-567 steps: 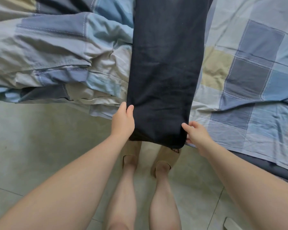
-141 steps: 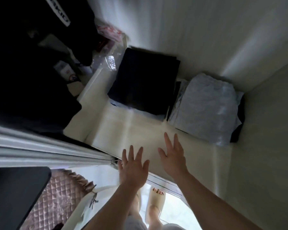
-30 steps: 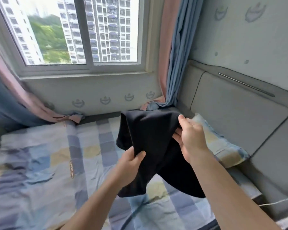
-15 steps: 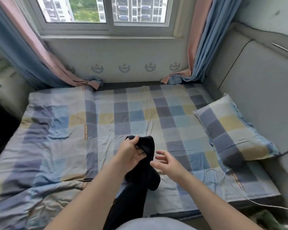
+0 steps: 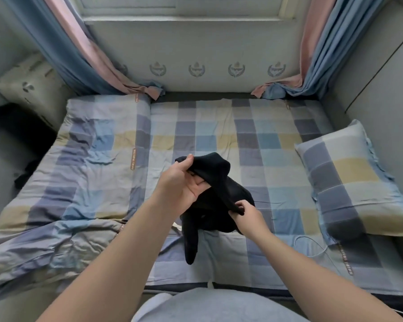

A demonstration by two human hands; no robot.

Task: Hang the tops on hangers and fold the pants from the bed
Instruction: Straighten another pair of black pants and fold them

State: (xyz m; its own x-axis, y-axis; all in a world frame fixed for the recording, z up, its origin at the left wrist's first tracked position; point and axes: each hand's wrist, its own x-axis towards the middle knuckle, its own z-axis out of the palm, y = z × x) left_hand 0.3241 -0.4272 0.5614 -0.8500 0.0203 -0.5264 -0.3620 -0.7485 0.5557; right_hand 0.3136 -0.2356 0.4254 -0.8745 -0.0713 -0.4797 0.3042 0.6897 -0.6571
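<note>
Left hand (image 5: 184, 184) is palm up, thumb and curled fingers clamped on the raised edge of the black garment (image 5: 219, 173). Right hand (image 5: 246, 214) sits lower, fingertips pinching a fold of the same cloth. The garment is bunched between them, over the near edge of the bed (image 5: 219, 131), roughly mid-width. One narrow end dangles toward that edge. Can't tell whether the bulk rests on the sheet. It's too crumpled to call it a top or pants. Handling, my read: light, limp, thin fabric with no stiffness, so it sags and twists wherever it's unsupported. Not slippery, not fragile. A single-point grip just makes a rope of it. Better to find a hem, waistband or shoulder seam, take two corners well apart, shake it flat, then lay it on the open checked sheet mid-bed. A rumpled quilt (image 5: 79, 173) takes the left side and a pillow (image 5: 349, 182) lies at the right edge. A white cable (image 5: 316, 245) runs near the near-right corner, so keep the cloth off it.
</note>
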